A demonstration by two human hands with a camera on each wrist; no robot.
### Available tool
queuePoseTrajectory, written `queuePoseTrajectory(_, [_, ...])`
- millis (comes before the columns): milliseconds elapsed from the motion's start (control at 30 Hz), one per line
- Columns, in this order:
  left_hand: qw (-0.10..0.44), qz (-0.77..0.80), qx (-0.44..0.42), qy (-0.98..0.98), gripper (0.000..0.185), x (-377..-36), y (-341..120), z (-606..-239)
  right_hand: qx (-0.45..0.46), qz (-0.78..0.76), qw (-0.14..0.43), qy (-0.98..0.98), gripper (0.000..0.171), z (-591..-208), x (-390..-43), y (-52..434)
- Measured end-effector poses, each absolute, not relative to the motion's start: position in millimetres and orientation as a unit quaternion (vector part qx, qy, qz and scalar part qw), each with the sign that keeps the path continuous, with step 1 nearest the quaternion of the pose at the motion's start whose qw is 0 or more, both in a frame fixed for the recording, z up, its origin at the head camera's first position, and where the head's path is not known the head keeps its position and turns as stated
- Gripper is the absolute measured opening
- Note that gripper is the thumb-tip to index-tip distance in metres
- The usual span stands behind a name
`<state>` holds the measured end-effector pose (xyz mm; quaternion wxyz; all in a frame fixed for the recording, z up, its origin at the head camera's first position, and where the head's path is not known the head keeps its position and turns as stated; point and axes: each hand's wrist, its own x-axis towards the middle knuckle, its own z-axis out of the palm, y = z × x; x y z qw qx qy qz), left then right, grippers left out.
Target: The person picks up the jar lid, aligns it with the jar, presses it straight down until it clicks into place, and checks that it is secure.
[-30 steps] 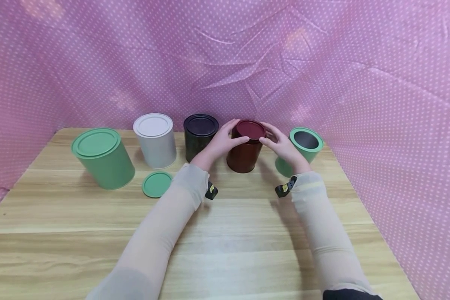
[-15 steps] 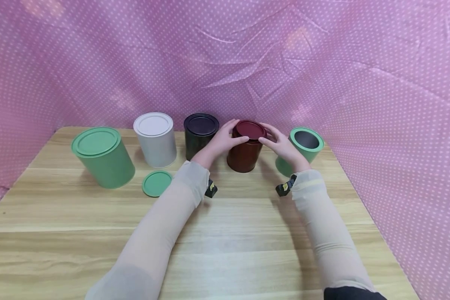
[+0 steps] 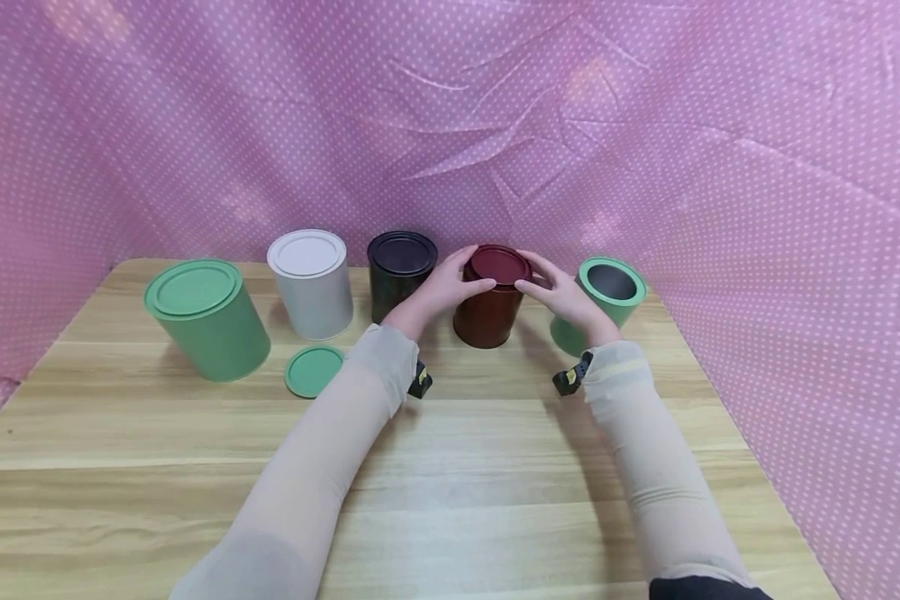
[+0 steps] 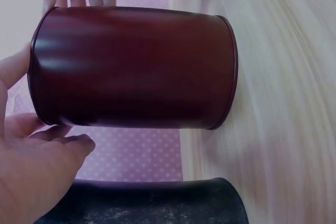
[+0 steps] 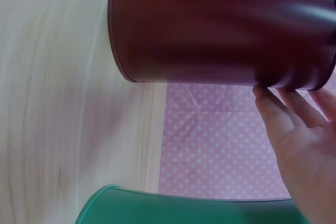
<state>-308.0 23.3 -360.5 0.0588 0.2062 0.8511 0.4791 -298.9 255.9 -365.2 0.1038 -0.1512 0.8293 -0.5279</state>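
Both your left hand [image 3: 441, 287] and right hand [image 3: 564, 293] have fingers grasping the maroon tin's lid [image 3: 500, 263]; wrist views cut it off.

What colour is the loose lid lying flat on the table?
Green. The loose lid shows best in the head view, in front of the white can.

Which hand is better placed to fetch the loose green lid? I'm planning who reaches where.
Probably the left hand: the green lid lies on its side of the dark red can; the right hand would cross over.
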Motion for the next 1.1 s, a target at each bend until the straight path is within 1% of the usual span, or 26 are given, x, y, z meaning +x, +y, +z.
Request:
queuePoseTrajectory(367, [0.061, 0.484, 0.198, 0.851, 0.075, -307.2, 23.8, -367.7, -0.143, -0.496, 0.103, 0.850, 0.060, -365.6, -299.4, 259.5])
queuePoseTrajectory(800, [0.049, 0.464, 0.197, 0.862, 0.075, -309.0, 21.6, -369.4, -0.125, -0.459, 0.131, 0.870, 0.064, -347.9, -296.6, 255.5])
queuePoseTrajectory(1100, [0.057, 0.461, 0.194, 0.864, 0.074, -308.2, 23.8, -370.0, -0.123, -0.435, 0.128, 0.883, 0.065, -348.2, -296.7, 256.4])
